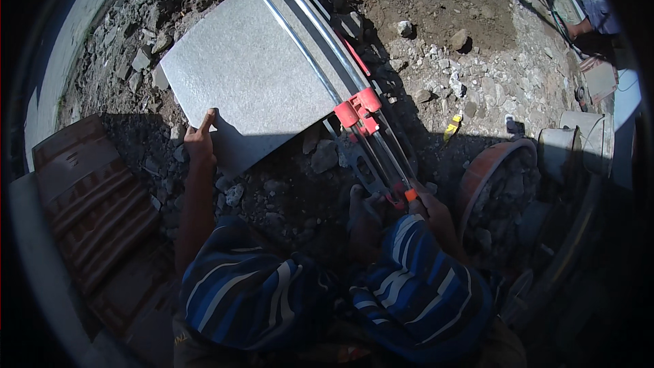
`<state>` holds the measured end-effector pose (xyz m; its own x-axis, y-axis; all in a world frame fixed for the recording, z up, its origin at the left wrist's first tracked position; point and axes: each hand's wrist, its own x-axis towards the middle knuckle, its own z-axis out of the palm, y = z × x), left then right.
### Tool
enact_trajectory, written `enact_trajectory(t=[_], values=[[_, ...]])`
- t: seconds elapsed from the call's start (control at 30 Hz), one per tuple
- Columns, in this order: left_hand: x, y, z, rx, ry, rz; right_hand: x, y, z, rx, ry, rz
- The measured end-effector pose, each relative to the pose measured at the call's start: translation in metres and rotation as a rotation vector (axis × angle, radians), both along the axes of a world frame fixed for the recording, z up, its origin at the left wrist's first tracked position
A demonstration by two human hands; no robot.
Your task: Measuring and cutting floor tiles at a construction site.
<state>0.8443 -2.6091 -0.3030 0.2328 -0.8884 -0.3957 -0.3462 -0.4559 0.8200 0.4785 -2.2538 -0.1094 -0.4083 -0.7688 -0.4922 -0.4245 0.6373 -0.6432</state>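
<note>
A large grey square tile (245, 75) lies on a manual tile cutter (310, 34) with two long chrome rails and a red carriage (357, 110). My left hand (199, 138) presses on the tile's near left edge, fingers together, thumb up. My right hand (430, 208) grips the cutter's lever handle (402, 194), which has a red and orange end, down at the near end of the rails. Both sleeves are blue with white stripes.
Rubble and stones cover the dirt ground all around. A brown ribbed case (95, 197) lies at my left. A round terracotta-coloured tub (487, 170) full of rubble stands at my right, with grey buckets (579, 140) behind it. Another person (593, 17) crouches at the far right.
</note>
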Motion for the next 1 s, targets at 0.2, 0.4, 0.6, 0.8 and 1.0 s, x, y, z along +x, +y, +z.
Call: enact_trajectory(t=[0.2, 0.4, 0.6, 0.8, 1.0], values=[[0.064, -0.003, -0.037, -0.633, -0.607, -0.521, 0.011, -0.033, -0.012, -0.054, -0.074, 0.010], [0.050, 0.001, -0.019, -0.322, -0.446, -0.286, 0.019, -0.052, -0.016, 0.095, -0.187, -0.143], [0.060, -0.003, -0.058, -0.534, -0.210, -0.243, 0.018, -0.045, -0.033, 0.030, -0.168, -0.178], [0.038, 0.001, -0.040, -0.443, -0.164, -0.210, 0.017, -0.044, -0.033, 0.014, -0.024, -0.111], [0.041, 0.005, -0.014, -0.630, -0.571, -0.440, 0.023, -0.058, -0.023, 0.036, -0.025, -0.095]])
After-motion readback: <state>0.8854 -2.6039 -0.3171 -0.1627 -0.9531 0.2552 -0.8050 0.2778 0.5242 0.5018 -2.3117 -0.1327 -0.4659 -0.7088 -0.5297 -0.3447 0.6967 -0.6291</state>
